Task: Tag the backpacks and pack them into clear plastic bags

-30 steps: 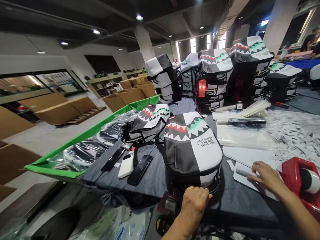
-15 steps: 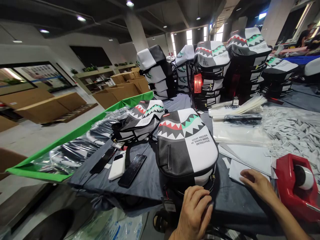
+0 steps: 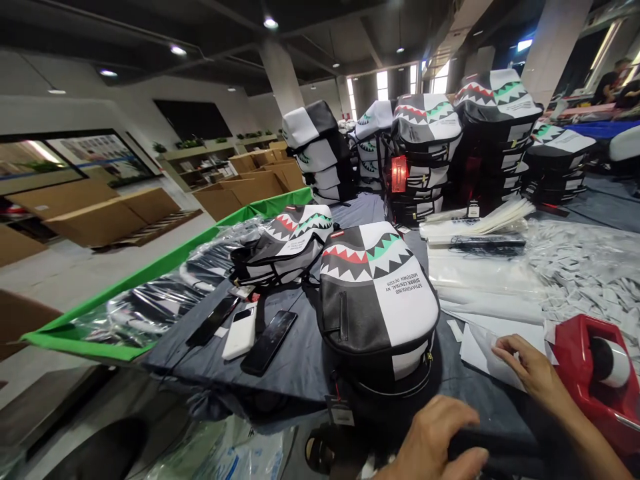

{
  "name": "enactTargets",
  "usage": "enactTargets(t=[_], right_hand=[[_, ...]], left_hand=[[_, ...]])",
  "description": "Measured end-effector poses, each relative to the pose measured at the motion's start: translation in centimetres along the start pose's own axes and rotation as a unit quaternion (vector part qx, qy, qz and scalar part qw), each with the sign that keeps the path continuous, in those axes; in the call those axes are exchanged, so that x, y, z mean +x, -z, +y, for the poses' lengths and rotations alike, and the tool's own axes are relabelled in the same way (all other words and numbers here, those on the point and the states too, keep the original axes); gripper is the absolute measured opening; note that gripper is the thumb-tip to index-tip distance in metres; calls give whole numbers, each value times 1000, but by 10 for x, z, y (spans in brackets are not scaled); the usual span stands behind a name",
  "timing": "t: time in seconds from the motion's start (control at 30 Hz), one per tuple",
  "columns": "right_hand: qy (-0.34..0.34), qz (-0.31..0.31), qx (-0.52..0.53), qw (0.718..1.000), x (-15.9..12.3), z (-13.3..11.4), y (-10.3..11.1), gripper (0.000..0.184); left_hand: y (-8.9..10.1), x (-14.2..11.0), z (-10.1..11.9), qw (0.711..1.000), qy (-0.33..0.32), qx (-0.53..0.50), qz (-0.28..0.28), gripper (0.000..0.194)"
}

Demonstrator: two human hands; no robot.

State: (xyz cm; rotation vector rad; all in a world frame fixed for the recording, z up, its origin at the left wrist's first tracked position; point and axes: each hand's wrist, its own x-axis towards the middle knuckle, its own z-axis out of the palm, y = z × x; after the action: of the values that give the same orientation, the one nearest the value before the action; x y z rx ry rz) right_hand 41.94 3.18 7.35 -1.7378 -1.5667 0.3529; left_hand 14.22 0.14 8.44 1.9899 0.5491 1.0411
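A black-and-white backpack with a shark-teeth print lies flat on the grey table in front of me. My left hand is at the table's near edge below the backpack, fingers curled round a dark strap or edge. My right hand rests to the right, its fingertips pinching a white paper sheet. A red tape dispenser stands just right of that hand. A hang tag dangles from the backpack's bottom.
A second shark backpack lies behind on the left. Two dark phones and a white power bank lie left of the backpack. Stacks of backpacks fill the back. White slips and plastic bags cover the right. A green-edged bin holds bagged items.
My left hand slid right and down along the table's near edge and curled round something dark. My right hand shifted slightly and lifted the corner of a white sheet.
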Motion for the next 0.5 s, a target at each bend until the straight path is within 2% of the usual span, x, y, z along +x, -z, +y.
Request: enactTargets(t=[0.03,0.07,0.13,0.17,0.23,0.3,0.37,0.43,0.5], right_hand=[[14,1,4,1000,-7,-8,-1,64],[28,5,8,1000,-16,-17,-4,61],[61,20,16,998,-40,-34,-15,51],[79,29,21,996,-52,-41,-21,44],[123,33,31,991,-73,-52,-30,32],[161,32,28,986,-84,-58,-31,24],[201,31,7,979,-83,-60,-24,20],[259,9,-25,966,-71,-62,-15,30],[336,-53,-51,939,-55,-64,-10,49]], left_hand=[[-8,7,-2,992,102,-73,-21,48],[-17,14,-5,970,195,-145,-25,65],[-36,27,-14,912,316,-259,28,86],[-44,32,-18,892,343,-285,74,87],[-56,37,-25,883,353,-268,156,74],[-60,33,-27,898,334,-217,188,62],[-54,23,-24,919,309,-172,177,57],[-44,10,-19,944,280,-101,145,51],[-30,-2,-14,979,181,19,92,46]])
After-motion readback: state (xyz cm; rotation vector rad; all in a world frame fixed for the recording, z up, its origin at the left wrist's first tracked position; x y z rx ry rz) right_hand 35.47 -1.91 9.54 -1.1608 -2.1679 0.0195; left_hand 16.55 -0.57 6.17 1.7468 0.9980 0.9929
